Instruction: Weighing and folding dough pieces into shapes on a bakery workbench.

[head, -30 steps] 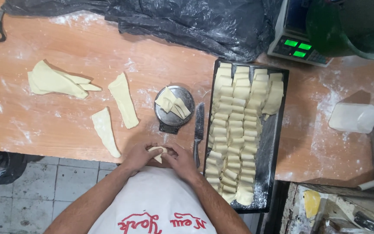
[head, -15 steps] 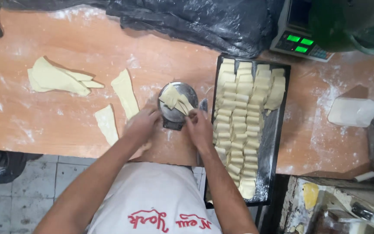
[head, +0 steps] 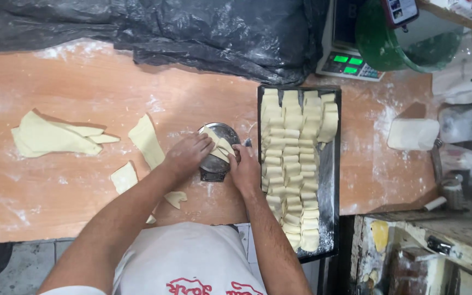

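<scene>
Left hand (head: 188, 155) and right hand (head: 245, 168) both closed on soft pale dough pieces (head: 220, 147) atop round metal scale pan (head: 218, 159), floured wooden table (head: 72, 180); black tray (head: 331, 180) of folded dough strips just right; hands shifted rightward onto pan since half-second prior.

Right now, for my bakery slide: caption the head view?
Both hands, left hand and right hand, handle dough pieces on a small metal scale beside a filled tray.

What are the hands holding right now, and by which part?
Both hands, left and right, are on the dough pieces piled on the small round metal scale pan, fingertips at the pile's edges. Whether any piece is lifted cannot be told.
</scene>
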